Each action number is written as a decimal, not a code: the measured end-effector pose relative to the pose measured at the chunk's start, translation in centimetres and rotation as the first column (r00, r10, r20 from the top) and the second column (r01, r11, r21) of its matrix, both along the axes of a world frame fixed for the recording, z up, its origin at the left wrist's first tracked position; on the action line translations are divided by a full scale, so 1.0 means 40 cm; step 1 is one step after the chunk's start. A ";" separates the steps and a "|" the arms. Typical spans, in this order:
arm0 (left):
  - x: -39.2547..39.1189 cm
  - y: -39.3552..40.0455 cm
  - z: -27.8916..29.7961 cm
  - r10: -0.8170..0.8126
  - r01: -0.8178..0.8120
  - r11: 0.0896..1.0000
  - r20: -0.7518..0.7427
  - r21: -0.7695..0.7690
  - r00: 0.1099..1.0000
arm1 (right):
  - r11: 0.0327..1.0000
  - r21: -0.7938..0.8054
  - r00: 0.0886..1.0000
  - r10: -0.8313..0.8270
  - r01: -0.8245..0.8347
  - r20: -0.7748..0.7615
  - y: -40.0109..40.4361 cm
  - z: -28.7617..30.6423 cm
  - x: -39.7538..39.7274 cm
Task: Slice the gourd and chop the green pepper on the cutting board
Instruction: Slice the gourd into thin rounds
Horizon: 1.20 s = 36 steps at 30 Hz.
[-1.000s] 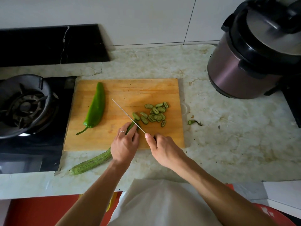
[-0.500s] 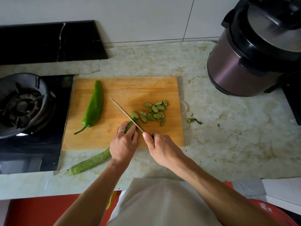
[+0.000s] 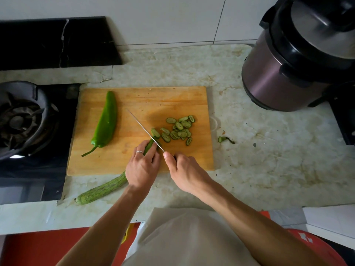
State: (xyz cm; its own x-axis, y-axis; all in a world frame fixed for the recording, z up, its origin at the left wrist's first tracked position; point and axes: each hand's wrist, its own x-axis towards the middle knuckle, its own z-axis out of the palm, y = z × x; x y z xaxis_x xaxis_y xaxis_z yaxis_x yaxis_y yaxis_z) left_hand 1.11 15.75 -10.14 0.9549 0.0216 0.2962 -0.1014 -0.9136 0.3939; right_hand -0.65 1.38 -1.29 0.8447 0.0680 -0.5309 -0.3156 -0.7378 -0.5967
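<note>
A wooden cutting board (image 3: pixel 134 162) lies on the marble counter. A long striped gourd (image 3: pixel 99 191) runs from the counter's front left up onto the board, and my left hand (image 3: pixel 143 166) holds its cut end down. My right hand (image 3: pixel 184 169) grips the handle of a knife (image 3: pixel 144 129), whose blade rests at the gourd's tip. Several gourd slices (image 3: pixel 178 129) lie in a pile right of the blade. A whole green pepper (image 3: pixel 105 121) lies on the board's left side.
A gas burner (image 3: pixel 21 120) sits left of the board. A dark pressure cooker (image 3: pixel 299 60) stands at the back right. A small green stem scrap (image 3: pixel 224 139) lies on the counter right of the board. The wall is behind.
The knife has kept cutting at the gourd's end, and a fresh slice lies by the blade. Both hands stay in almost the same spot.
</note>
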 end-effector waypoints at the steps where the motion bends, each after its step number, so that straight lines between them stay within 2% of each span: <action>1: 0.001 -0.001 -0.001 0.002 -0.002 1.000 0.002 0.001 1.000 | 1.000 0.019 1.000 0.002 -0.002 0.000 -0.001 -0.001 0.005; 6: 0.004 -0.004 0.001 0.025 -0.025 1.000 -0.011 -0.002 1.000 | 0.997 0.039 0.998 -0.063 0.063 0.014 0.017 -0.006 0.035; 15: 0.004 -0.003 -0.007 0.036 -0.036 0.999 -0.032 -0.007 0.999 | 1.000 -0.016 1.000 -0.004 0.005 0.005 -0.011 -0.025 0.004; 23: 0.005 -0.003 -0.006 0.039 -0.039 0.999 -0.021 -0.019 0.999 | 0.998 -0.004 0.993 0.066 -0.066 0.096 0.015 -0.034 0.060; 30: 0.003 0.001 -0.009 0.021 -0.022 0.999 -0.025 -0.033 0.999 | 0.999 -0.021 0.999 0.046 -0.045 0.005 -0.043 -0.024 0.034; 36: -0.004 0.010 -0.008 -0.024 0.023 0.998 -0.025 -0.060 0.999 | 0.999 0.005 0.999 0.040 -0.040 0.036 -0.044 -0.021 0.044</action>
State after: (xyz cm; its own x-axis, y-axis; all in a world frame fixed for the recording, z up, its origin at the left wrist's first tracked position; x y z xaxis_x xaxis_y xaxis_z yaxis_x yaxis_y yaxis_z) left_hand 0.95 16.15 -10.46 0.9627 0.0159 0.2702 -0.1118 -0.8858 0.4504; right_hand 1.11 -0.39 -2.14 0.8599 0.1047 -0.4996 -0.2643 -0.7460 -0.6113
